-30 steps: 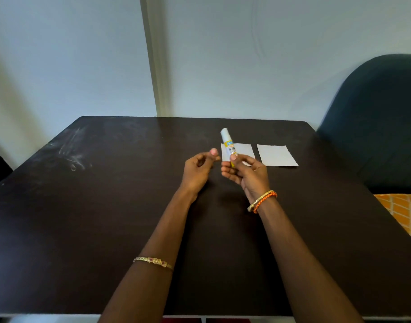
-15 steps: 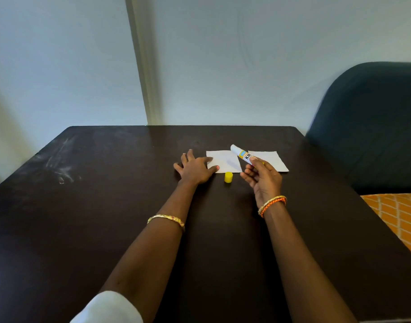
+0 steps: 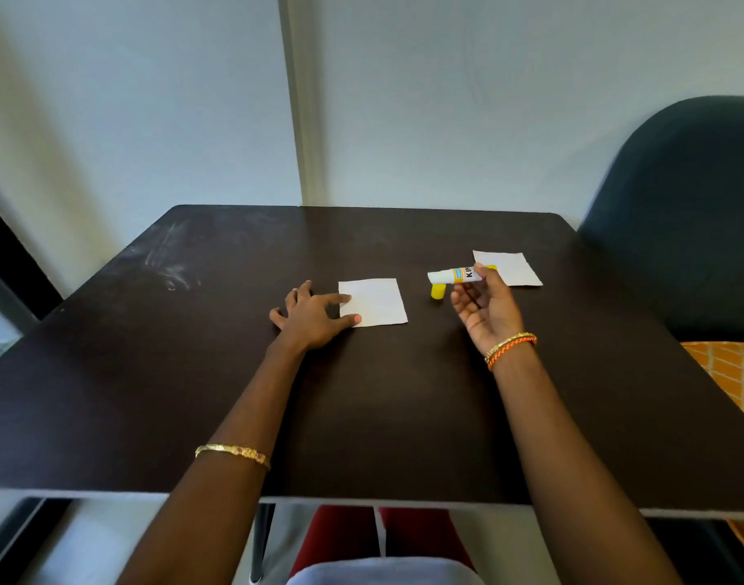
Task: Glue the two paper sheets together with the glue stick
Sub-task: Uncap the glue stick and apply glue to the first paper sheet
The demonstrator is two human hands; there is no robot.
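Now the two paper sheets are lying well apart on the dark table [image 3: 159, 373], where half a second ago they were sitting nearly edge to edge. The near sheet [image 3: 376, 299] is resting flat around the middle of the table, while the far sheet [image 3: 514, 268] is lying closer to the table's right edge and far side. The yellow cap [image 3: 438, 290] is standing on the table between the two sheets, nearer the far one; a second ago it was not yet lying on the table.

The glue stick [image 3: 455, 275] is being held above the table with its long axis running almost level, left to right, its white uncapped end pointing toward the table's left edge and its yellow base end sitting over the far sheet's left edge. Half a second ago it was tilting up and away instead.

The right hand [image 3: 486, 312] is pinching the glue stick's labelled barrel between thumb and fingertips, palm turned up, its other fingers loosely curled. The left hand [image 3: 313, 316] is lying spread and flat on the table, its thumb and forefinger pressing down on the near sheet's left edge.

A dark chair [image 3: 678, 213] is standing beyond the table's right edge.
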